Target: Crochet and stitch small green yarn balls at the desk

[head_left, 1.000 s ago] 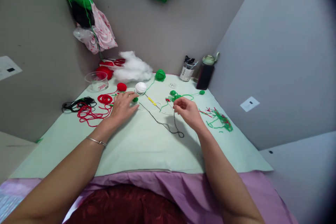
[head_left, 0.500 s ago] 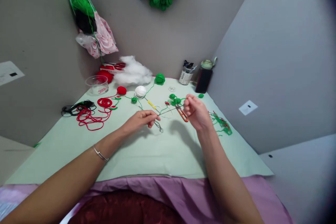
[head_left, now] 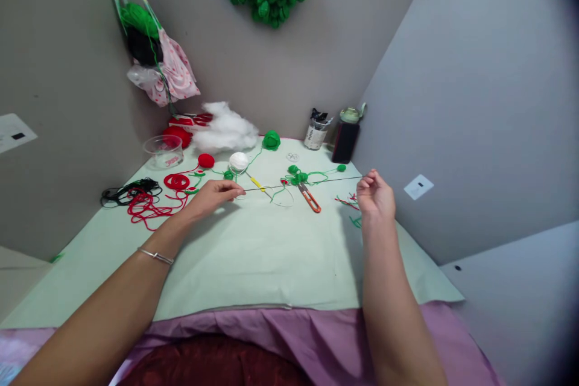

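Observation:
A thin dark yarn strand [head_left: 307, 183] stretches nearly straight above the table between my two hands. My left hand [head_left: 220, 193] pinches one end of it, with the fingertips pressed together. At the other end, my right hand [head_left: 375, 193] is closed on the strand with its fingers curled. Below and behind the strand lie orange thread snips [head_left: 310, 198], a yellow-handled crochet hook [head_left: 256, 183] and a small green crocheted piece [head_left: 298, 178]. Green and red yarn scraps [head_left: 350, 200] lie just left of my right hand.
Black yarn [head_left: 131, 192] and red yarn [head_left: 147, 205] lie tangled at the left. Behind them stand a clear plastic tub [head_left: 163, 154], white stuffing [head_left: 226, 126], a white yarn ball [head_left: 238, 161] and a green yarn ball [head_left: 271, 140]. A pen cup [head_left: 315, 134] and phone [head_left: 346, 141] stand back right.
My hands have moved apart, the left one leftward and the right one rightward. The strand between them is longer, and the loose loop below my left hand no longer shows.

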`<action>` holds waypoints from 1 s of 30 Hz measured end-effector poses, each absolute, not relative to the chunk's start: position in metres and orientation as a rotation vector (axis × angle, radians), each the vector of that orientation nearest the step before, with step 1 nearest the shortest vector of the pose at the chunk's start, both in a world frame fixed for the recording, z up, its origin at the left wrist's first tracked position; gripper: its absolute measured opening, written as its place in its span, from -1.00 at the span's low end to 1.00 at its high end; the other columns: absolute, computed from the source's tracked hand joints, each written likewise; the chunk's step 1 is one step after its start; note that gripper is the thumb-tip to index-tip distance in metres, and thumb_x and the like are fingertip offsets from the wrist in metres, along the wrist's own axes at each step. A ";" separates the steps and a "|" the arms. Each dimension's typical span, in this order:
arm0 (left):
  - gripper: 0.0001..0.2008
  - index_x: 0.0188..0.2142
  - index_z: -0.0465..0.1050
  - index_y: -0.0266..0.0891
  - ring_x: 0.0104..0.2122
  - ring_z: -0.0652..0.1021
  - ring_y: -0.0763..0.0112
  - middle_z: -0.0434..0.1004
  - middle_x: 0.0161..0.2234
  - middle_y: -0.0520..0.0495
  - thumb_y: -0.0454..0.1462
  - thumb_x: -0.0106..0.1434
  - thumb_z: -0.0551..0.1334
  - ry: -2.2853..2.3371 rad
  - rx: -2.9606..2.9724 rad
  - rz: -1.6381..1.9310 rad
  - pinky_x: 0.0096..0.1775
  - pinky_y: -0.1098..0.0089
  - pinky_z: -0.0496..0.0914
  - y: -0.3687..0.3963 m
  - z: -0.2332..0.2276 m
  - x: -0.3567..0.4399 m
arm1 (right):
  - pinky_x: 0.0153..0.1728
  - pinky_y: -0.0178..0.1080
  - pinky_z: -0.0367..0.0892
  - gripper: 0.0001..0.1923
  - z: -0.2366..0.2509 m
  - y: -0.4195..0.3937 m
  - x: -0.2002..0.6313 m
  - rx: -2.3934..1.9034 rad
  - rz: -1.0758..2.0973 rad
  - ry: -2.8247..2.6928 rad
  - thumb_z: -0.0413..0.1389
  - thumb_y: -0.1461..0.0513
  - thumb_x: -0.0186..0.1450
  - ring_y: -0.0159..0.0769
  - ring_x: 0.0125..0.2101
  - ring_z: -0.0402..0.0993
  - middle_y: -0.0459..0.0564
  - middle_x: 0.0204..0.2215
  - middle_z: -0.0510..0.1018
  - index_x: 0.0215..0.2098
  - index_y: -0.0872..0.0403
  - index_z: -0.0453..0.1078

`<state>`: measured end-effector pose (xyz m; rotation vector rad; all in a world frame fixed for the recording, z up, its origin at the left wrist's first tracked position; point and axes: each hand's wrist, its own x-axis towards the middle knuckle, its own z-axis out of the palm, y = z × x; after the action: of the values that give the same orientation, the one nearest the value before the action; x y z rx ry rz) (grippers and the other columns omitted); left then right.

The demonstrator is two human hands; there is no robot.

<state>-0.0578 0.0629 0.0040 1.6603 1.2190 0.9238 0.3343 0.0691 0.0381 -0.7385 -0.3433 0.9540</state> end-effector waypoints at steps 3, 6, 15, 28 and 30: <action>-0.64 -0.35 0.64 -0.25 -0.38 0.45 0.32 0.57 -0.41 -0.07 0.02 0.08 0.37 1.265 1.712 0.979 -0.30 0.34 0.29 0.070 -0.003 -0.064 | -0.71 -0.62 0.13 -0.82 0.038 0.069 0.338 -0.745 0.915 -0.323 0.15 0.39 0.34 -0.70 -0.70 0.18 -0.30 -0.59 0.29 -0.38 0.12 0.24; -0.65 -0.35 0.64 -0.25 -0.39 0.46 0.31 0.59 -0.40 -0.09 0.00 0.09 0.36 1.324 1.754 1.004 -0.31 0.33 0.29 0.076 -0.008 -0.070 | -0.75 -0.60 0.08 -0.83 0.038 0.068 0.340 -0.743 0.885 -0.288 0.11 0.39 0.36 -0.69 -0.71 0.17 -0.29 -0.57 0.33 -0.38 0.12 0.24; -0.67 -0.31 0.65 -0.24 -0.38 0.47 0.28 0.61 -0.36 -0.10 -0.02 0.14 0.31 1.432 1.825 1.014 -0.31 0.33 0.28 0.084 -0.012 -0.084 | -0.77 -0.59 0.04 -0.81 0.037 0.066 0.354 -0.759 0.814 -0.227 0.01 0.39 0.40 -0.70 -0.72 0.12 -0.28 -0.55 0.34 -0.39 0.12 0.22; -0.73 -0.39 0.61 -0.19 -0.37 0.46 0.26 0.53 -0.37 -0.10 -0.05 0.17 0.26 1.583 1.986 1.062 -0.27 0.29 0.26 0.087 -0.010 -0.095 | -0.76 -0.62 0.05 -0.70 0.042 0.064 0.362 -0.791 0.708 -0.178 -0.19 0.42 0.48 -0.71 -0.74 0.10 -0.25 -0.53 0.40 -0.40 0.09 0.13; -0.73 -0.41 0.62 -0.19 -0.35 0.47 0.25 0.52 -0.36 -0.10 -0.05 0.13 0.29 1.530 1.945 1.085 -0.26 0.29 0.27 0.086 -0.008 -0.092 | -0.74 -0.64 0.08 -0.70 0.043 0.065 0.358 -0.796 0.701 -0.200 -0.18 0.43 0.47 -0.70 -0.73 0.12 -0.27 -0.57 0.37 -0.41 0.09 0.13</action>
<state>-0.0916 0.0862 -0.0084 1.9448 1.5303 1.0849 0.3581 0.0646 0.0433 -0.7957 -0.1998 0.7006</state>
